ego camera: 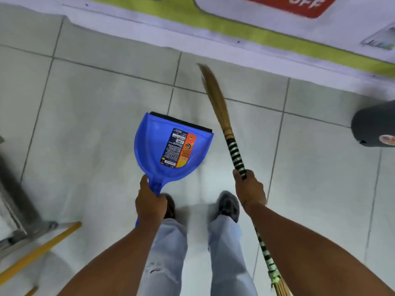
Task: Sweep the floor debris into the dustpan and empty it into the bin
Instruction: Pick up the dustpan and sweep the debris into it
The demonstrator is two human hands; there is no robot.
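Two tools are carried at once in the single head view, one per hand. The left hand (150, 202) is closed round the handle of the blue dustpan (171, 149), which is held above the tiled floor (96, 99), black lip forward and pan roughly level, probably so that anything inside does not spill. A printed label is seen in the pan; no debris can be made out in it or on the tiles, though blur limits what can be told. The right hand (249, 189) is wrapped round the banded grip of the grass broom (215, 103), whose bristles are pointed ahead and seem raised clear of the floor, as if carried rather than sweeping. A dark bin (374, 127) is noted at the right edge, well apart from the dustpan.
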